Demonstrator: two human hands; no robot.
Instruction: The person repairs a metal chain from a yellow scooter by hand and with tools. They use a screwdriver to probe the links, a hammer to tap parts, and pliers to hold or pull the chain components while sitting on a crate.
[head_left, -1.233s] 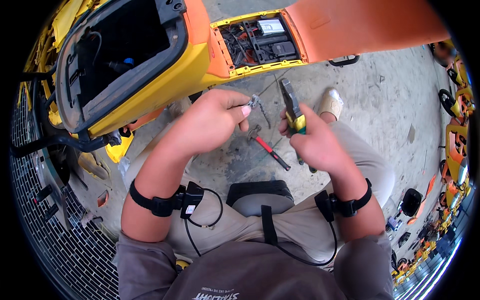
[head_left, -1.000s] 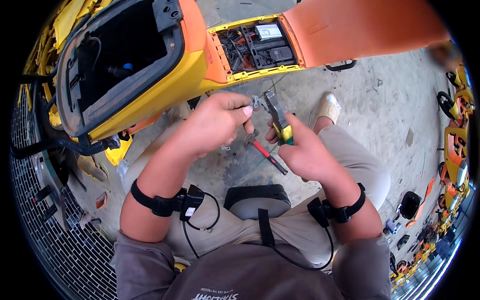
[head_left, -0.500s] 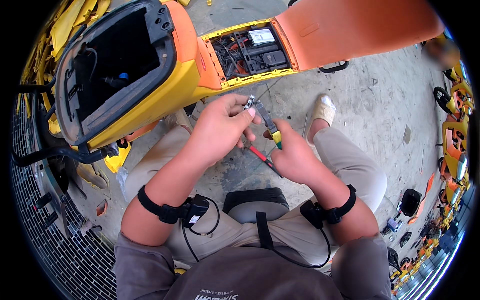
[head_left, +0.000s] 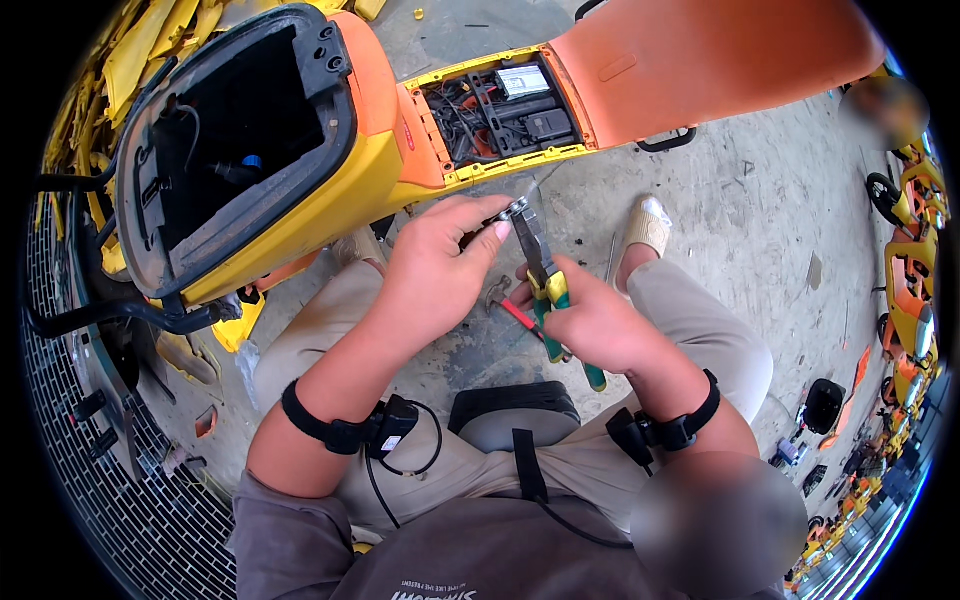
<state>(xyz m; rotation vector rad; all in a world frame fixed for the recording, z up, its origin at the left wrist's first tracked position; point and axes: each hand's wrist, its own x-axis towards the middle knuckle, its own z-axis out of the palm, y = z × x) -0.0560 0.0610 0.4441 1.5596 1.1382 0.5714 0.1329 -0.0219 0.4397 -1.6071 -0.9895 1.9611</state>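
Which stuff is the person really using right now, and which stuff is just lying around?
In use:
- left hand pinching a small metal part
- right hand holding the pliers

Lying about:
- red-handled tool on the floor
- open scooter
- small black box

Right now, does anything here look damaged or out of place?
Yes. The yellow scooter lies open, its compartment showing loose wires. Loose yellow panels are piled beyond it, and a red-handled tool lies on the floor.
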